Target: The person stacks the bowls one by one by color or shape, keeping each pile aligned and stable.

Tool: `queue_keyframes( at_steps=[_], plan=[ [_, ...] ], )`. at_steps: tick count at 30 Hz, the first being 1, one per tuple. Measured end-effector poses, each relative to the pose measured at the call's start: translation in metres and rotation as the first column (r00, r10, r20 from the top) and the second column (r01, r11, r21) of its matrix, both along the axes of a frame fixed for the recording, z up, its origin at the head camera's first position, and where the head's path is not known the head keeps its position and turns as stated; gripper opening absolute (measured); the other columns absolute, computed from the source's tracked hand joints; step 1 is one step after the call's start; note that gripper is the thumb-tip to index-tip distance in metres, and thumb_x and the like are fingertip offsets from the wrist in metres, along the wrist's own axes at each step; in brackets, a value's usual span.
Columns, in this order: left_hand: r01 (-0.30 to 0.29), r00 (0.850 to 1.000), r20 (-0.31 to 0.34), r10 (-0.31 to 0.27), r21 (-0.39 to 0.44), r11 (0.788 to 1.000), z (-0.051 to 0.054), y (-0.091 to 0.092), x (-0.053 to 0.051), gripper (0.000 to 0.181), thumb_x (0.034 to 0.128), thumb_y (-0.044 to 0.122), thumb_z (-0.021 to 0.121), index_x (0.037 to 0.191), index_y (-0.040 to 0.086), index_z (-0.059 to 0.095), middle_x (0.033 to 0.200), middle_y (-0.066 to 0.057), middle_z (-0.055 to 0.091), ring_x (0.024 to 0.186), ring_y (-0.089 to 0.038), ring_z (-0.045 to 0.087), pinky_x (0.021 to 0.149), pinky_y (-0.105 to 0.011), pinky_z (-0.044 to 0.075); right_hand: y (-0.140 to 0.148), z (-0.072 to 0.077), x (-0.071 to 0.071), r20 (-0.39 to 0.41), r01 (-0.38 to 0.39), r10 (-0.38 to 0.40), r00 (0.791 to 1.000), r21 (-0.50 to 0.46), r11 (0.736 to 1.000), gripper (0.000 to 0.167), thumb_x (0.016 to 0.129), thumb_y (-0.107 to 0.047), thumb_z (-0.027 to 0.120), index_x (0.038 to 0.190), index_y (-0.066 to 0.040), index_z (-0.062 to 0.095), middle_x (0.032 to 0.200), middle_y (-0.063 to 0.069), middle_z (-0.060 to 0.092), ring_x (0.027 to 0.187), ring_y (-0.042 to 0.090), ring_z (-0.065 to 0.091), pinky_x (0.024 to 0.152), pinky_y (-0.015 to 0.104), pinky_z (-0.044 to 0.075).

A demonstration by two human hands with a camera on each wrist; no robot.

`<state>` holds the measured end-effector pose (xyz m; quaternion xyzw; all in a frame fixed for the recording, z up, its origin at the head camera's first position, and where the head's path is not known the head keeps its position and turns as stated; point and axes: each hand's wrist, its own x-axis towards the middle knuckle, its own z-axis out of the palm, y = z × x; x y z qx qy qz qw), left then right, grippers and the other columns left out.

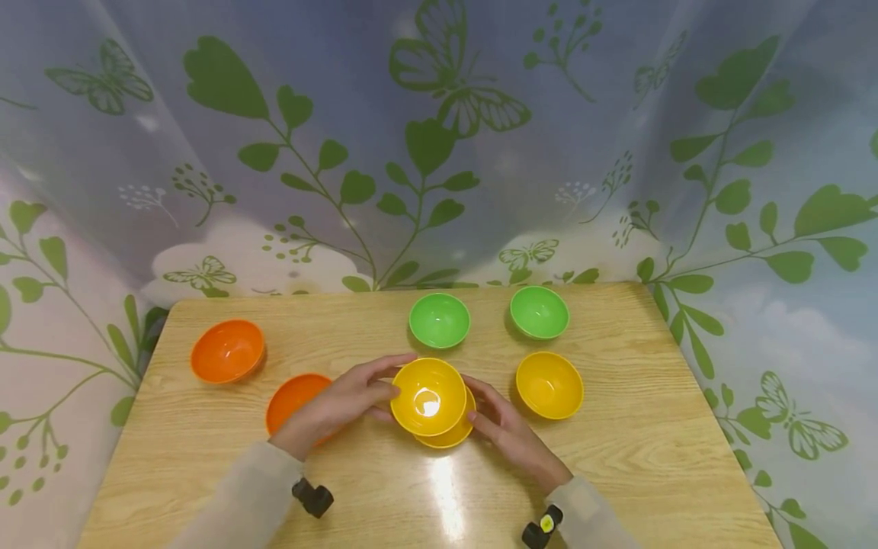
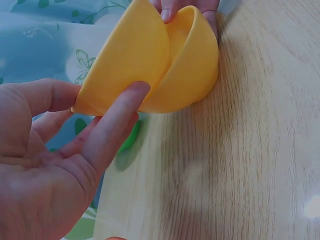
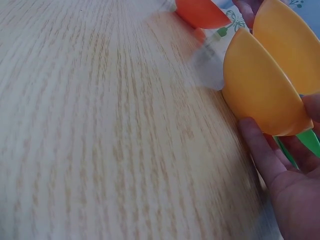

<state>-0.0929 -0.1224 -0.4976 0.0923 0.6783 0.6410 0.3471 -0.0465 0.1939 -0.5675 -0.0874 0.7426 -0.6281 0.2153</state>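
Near the middle of the table, my left hand (image 1: 353, 396) pinches the rim of a yellow bowl (image 1: 421, 385), thumb on one side and fingers on the other. A second yellow bowl (image 1: 456, 436) lies partly beneath it, gripped at its right side by my right hand (image 1: 507, 427). In the left wrist view the upper bowl (image 2: 125, 60) tilts, its lower part inside the lower bowl (image 2: 192, 70). From the right wrist, my thumb and fingers hold the lower bowl (image 3: 260, 82) close to the tabletop.
A third yellow bowl (image 1: 549, 386) stands right of my right hand. Two green bowls (image 1: 440, 321) (image 1: 539, 313) sit along the back. One orange bowl (image 1: 228, 351) is at the far left; another orange bowl (image 1: 291, 400) is partly hidden by my left forearm. A patterned curtain (image 1: 439, 191) hangs behind the table (image 1: 384, 496).
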Motion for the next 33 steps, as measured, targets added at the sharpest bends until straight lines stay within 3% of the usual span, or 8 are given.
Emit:
queue_keyframes(
  at_steps=[4, 13, 21, 28, 33],
  plan=[
    [-0.008, 1.000, -0.002, 0.008, -0.019, 1.000, 0.000, 0.003, 0.001, 0.059, 0.1100, 0.007, 0.055, 0.168, 0.015, 0.044, 0.168, -0.026, 0.042, 0.119, -0.029, 0.071, 0.098, -0.048, 0.068, 0.000, 0.000, 0.000, -0.005, 0.003, -0.003, 1.000, -0.006, 1.000, 0.059, 0.113, -0.024, 0.061, 0.168, -0.020, 0.040, 0.175, 0.011, 0.039, 0.161, 0.037, 0.038, 0.116, 0.012, 0.044],
    [-0.057, 0.998, -0.007, 0.056, -0.099, 0.994, 0.002, 0.015, 0.005, 0.056, 0.1077, 0.003, 0.055, 0.163, 0.012, 0.050, 0.163, -0.026, 0.049, 0.119, -0.029, 0.071, 0.094, -0.050, 0.070, 0.000, -0.003, -0.001, 0.026, 0.002, -0.001, 1.000, -0.013, 1.000, 0.058, 0.114, -0.027, 0.060, 0.168, -0.022, 0.040, 0.174, 0.009, 0.040, 0.158, 0.035, 0.043, 0.120, 0.024, 0.050],
    [-0.080, 0.996, -0.046, 0.074, -0.129, 0.988, 0.002, 0.022, 0.009, 0.055, 0.1081, 0.004, 0.057, 0.162, 0.012, 0.052, 0.160, -0.024, 0.053, 0.121, -0.028, 0.070, 0.092, -0.053, 0.070, 0.000, 0.002, -0.001, 0.029, -0.017, 0.019, 0.999, -0.081, 0.997, 0.059, 0.115, -0.025, 0.057, 0.170, -0.015, 0.037, 0.174, 0.015, 0.039, 0.157, 0.041, 0.042, 0.115, 0.018, 0.051],
    [-0.161, 0.986, -0.088, 0.144, -0.231, 0.960, -0.002, 0.034, 0.012, 0.054, 0.1033, 0.001, 0.059, 0.154, 0.019, 0.062, 0.144, -0.016, 0.067, 0.111, -0.025, 0.071, 0.081, -0.048, 0.072, 0.000, 0.001, -0.001, 0.048, -0.020, 0.025, 0.999, -0.102, 0.995, 0.059, 0.115, -0.025, 0.056, 0.170, -0.016, 0.037, 0.175, 0.014, 0.037, 0.159, 0.039, 0.040, 0.115, 0.019, 0.052],
    [-0.213, 0.974, -0.139, 0.180, -0.283, 0.935, -0.003, 0.042, 0.015, 0.056, 0.1006, -0.003, 0.061, 0.151, 0.020, 0.065, 0.145, -0.008, 0.067, 0.109, -0.024, 0.069, 0.074, -0.044, 0.071, 0.000, 0.003, -0.001, 0.075, -0.017, 0.027, 0.997, -0.137, 0.990, 0.059, 0.116, -0.024, 0.054, 0.171, -0.014, 0.034, 0.176, 0.015, 0.035, 0.154, 0.038, 0.046, 0.112, 0.025, 0.058]
  ],
)
